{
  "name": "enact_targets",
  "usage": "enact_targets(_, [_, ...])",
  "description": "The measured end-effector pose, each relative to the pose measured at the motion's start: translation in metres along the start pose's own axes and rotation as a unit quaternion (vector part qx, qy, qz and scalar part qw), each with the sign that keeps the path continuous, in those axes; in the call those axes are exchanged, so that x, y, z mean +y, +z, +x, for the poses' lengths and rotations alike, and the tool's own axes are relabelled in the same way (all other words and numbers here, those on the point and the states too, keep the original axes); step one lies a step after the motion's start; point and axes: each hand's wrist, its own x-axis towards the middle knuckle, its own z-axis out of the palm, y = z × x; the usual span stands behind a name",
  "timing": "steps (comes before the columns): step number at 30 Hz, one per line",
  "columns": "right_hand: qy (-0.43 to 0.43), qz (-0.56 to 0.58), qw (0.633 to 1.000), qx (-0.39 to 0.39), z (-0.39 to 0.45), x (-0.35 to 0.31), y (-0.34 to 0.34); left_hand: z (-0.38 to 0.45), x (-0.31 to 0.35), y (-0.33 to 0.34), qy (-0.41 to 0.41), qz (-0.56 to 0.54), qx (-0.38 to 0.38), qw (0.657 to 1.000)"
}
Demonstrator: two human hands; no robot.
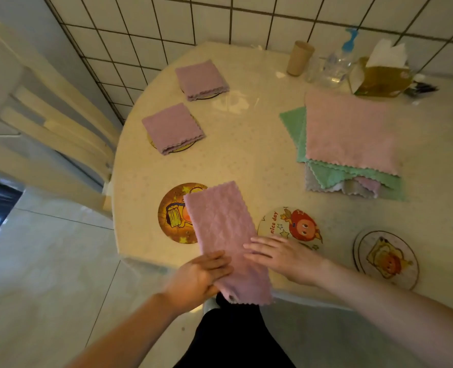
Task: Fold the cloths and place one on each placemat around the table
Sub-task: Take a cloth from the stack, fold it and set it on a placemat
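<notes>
A purple cloth (224, 235), folded into a long strip, lies at the table's near edge, its near end hanging over. My left hand (199, 274) grips its near left side, thumb beneath. My right hand (281, 253) lies flat on its right edge with fingers spread. The strip's far end overlaps a round yellow placemat (171, 213). Two folded purple cloths (172, 127) (201, 79) rest on placemats at the left. Bare placemats: a "nice day" placemat (294, 224) and a toast placemat (386, 257). A stack of unfolded cloths (350, 131), pink on top, sits at the right.
At the back by the tiled wall stand a brown cup (299, 58), a spray bottle (338, 62) and a tissue box (380, 75). A pale wooden chair (47, 120) stands left of the round table (246, 144). More placemat edges show at the far right.
</notes>
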Motion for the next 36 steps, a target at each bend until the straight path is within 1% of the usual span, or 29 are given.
enact_targets(1, [-0.006, 0.014, 1.000, -0.004, 0.000, 0.003, 0.003, 0.001, 0.005, -0.008, -0.069, -0.086, -0.005, 0.994])
enact_targets(2, [0.002, 0.046, 0.999, -0.013, 0.001, 0.006, 0.003, 0.003, 0.006, -0.012, -0.161, -0.185, -0.020, 0.969])
enact_targets(3, [0.019, 0.093, 0.995, -0.022, 0.003, 0.007, 0.004, 0.007, 0.009, -0.019, -0.239, -0.267, -0.009, 0.934])
enact_targets(4, [0.043, 0.146, 0.988, -0.027, 0.004, 0.007, 0.002, 0.011, 0.009, -0.023, -0.294, -0.323, 0.025, 0.899])
enact_targets(5, [0.074, 0.200, 0.977, -0.020, 0.007, 0.007, 0.000, 0.015, 0.008, -0.026, -0.328, -0.361, 0.064, 0.870])
enact_targets(7, [0.156, 0.314, 0.937, 0.010, 0.014, 0.007, -0.009, 0.025, 0.004, -0.031, -0.379, -0.420, 0.129, 0.815])
enact_targets(8, [0.196, 0.375, 0.906, 0.034, 0.019, 0.008, -0.015, 0.030, 0.002, -0.035, -0.399, -0.437, 0.149, 0.792])
enact_targets(10, [0.238, 0.474, 0.844, 0.082, 0.031, 0.010, -0.026, 0.040, -0.005, -0.041, -0.428, -0.444, 0.172, 0.768])
enact_targets(14, [0.290, 0.527, 0.784, 0.155, 0.064, 0.016, -0.035, 0.056, -0.019, -0.049, -0.468, -0.457, 0.186, 0.733])
enact_targets(17, [0.336, 0.575, 0.722, 0.185, 0.087, 0.025, -0.036, 0.066, -0.029, -0.052, -0.494, -0.462, 0.200, 0.709])
enact_targets(18, [0.352, 0.578, 0.712, 0.188, 0.092, 0.028, -0.037, 0.068, -0.031, -0.052, -0.498, -0.461, 0.202, 0.706])
enact_targets(20, [0.369, 0.574, 0.703, 0.200, 0.101, 0.031, -0.036, 0.068, -0.035, -0.049, -0.494, -0.461, 0.210, 0.707])
enact_targets(24, [0.372, 0.604, 0.669, 0.223, 0.107, 0.033, -0.031, 0.069, -0.033, -0.047, -0.474, -0.474, 0.253, 0.697])
enact_targets(26, [0.375, 0.618, 0.654, 0.225, 0.110, 0.034, -0.029, 0.070, -0.033, -0.045, -0.476, -0.467, 0.263, 0.697])
enact_targets(28, [0.382, 0.615, 0.651, 0.228, 0.116, 0.037, -0.028, 0.070, -0.035, -0.040, -0.489, -0.452, 0.266, 0.697])
enact_targets(30, [0.370, 0.618, 0.657, 0.224, 0.123, 0.040, -0.028, 0.069, -0.036, -0.037, -0.507, -0.449, 0.276, 0.682])
enact_targets(33, [0.343, 0.608, 0.682, 0.219, 0.133, 0.043, -0.031, 0.069, -0.032, -0.037, -0.506, -0.465, 0.278, 0.671])
enact_targets(36, [0.342, 0.569, 0.708, 0.243, 0.138, 0.047, -0.034, 0.069, -0.029, -0.040, -0.509, -0.465, 0.279, 0.668])
